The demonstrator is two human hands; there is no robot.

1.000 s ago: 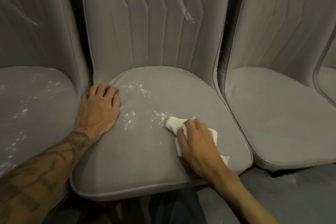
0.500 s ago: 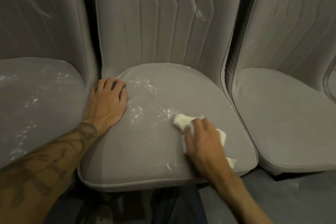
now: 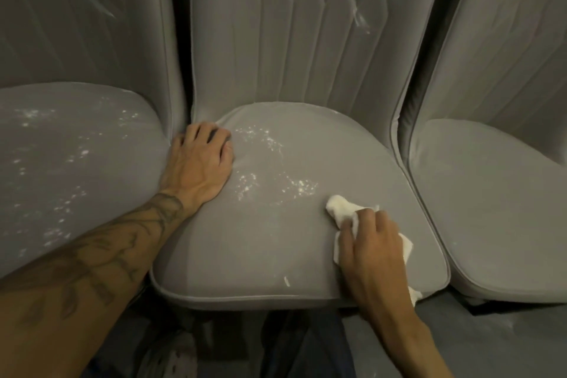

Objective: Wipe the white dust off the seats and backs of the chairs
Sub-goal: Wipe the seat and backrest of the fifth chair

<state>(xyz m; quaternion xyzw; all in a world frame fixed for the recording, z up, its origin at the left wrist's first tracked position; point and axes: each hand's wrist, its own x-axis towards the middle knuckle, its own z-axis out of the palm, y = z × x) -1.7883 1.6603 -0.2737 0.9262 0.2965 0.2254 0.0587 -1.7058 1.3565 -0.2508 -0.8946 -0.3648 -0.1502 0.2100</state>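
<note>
The right hand [image 3: 371, 248] curls its fingers over a crumpled white cloth [image 3: 340, 209] and presses it onto the grey padded seat of the middle chair [image 3: 276, 255], near the front right corner; most of the cloth is hidden under the palm. Patches of white dust [image 3: 300, 187] lie just beside it, toward the left hand [image 3: 199, 159], which rests flat on the rear left corner, holding nothing. The left chair's grey seat [image 3: 76, 163] is speckled too. The ribbed grey back [image 3: 306, 24] is cut off on top.

Under right hand [image 3: 374, 252], cloth [image 3: 339, 207] mostly hidden; chair backs [image 3: 306, 24] cut off above.
</note>
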